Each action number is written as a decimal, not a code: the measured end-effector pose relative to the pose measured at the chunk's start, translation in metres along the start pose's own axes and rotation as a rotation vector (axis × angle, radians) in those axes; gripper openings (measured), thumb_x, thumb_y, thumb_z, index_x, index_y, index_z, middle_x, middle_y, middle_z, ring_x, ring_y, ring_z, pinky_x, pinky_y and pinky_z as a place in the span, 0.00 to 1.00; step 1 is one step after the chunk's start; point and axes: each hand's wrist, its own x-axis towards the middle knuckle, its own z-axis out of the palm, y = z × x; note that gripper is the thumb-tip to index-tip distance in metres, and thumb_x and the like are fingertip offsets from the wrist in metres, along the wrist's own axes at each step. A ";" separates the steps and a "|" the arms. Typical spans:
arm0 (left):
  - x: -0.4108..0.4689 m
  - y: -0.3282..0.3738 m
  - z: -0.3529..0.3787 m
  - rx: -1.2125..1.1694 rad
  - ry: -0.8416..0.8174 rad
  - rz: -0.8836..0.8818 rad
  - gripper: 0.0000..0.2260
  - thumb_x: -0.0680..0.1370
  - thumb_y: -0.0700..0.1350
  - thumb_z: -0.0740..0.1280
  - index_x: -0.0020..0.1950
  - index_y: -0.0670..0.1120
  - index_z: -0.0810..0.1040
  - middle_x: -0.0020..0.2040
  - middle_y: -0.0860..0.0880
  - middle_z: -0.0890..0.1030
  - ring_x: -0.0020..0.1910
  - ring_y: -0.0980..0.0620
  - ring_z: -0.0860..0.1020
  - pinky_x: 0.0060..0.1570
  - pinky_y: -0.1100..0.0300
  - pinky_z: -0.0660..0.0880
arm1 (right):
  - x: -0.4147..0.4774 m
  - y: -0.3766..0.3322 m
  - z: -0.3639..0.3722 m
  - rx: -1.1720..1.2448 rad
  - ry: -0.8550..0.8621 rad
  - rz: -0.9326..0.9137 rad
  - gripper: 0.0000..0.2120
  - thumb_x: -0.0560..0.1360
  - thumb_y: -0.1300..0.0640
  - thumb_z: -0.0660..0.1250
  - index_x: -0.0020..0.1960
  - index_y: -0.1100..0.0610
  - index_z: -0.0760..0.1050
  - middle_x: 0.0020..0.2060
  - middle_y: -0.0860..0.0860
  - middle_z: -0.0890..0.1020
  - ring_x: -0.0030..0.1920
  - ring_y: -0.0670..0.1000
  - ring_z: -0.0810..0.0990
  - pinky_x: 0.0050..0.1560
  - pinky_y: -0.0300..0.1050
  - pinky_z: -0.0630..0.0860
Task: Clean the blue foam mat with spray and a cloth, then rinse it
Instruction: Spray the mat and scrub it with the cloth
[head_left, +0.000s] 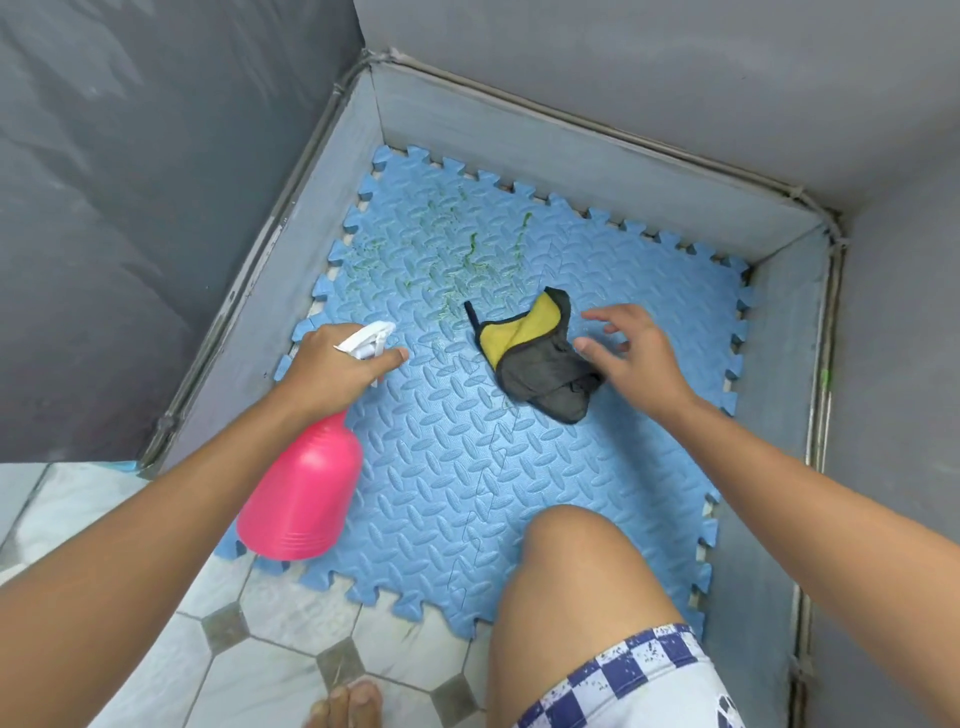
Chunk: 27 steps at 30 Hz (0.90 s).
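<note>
Blue foam mat (467, 467) on the floor in a grey corner, with green stains at its far part.

The left hand (332, 371) grips a pink spray bottle (304, 499) above the mat; the right hand (636, 353), fingers spread wide, hovers just beside the grey-yellow cloth (535, 353) lying on the mat.

Grey walls (156, 182) meet in a corner, with a low grey skirting board (597, 171) running along their base. In the near left, a pale tiled floor (270, 670) with small dark diamond insets. A bare knee (571, 551) above blue-and-white checked shorts (634, 680), and toes (345, 706) at the bottom edge
</note>
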 end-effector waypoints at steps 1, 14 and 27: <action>-0.001 0.002 0.002 0.015 -0.015 0.013 0.20 0.73 0.57 0.75 0.33 0.41 0.81 0.29 0.47 0.82 0.31 0.50 0.81 0.40 0.52 0.77 | -0.003 -0.005 0.009 -0.040 -0.074 -0.083 0.19 0.75 0.44 0.72 0.64 0.46 0.78 0.60 0.47 0.75 0.59 0.48 0.75 0.62 0.45 0.73; 0.014 0.009 -0.002 -0.042 0.142 0.034 0.27 0.71 0.59 0.76 0.31 0.43 0.66 0.29 0.41 0.71 0.31 0.42 0.70 0.36 0.51 0.70 | 0.003 0.022 0.030 -0.533 0.101 -0.129 0.22 0.81 0.49 0.63 0.74 0.52 0.68 0.62 0.53 0.73 0.58 0.57 0.71 0.51 0.54 0.77; 0.038 0.027 -0.008 0.018 0.275 0.096 0.26 0.70 0.61 0.75 0.31 0.44 0.65 0.29 0.47 0.69 0.32 0.44 0.68 0.36 0.51 0.68 | 0.036 0.078 -0.018 -0.489 0.380 0.499 0.23 0.82 0.49 0.59 0.71 0.62 0.67 0.66 0.64 0.67 0.65 0.68 0.66 0.64 0.63 0.69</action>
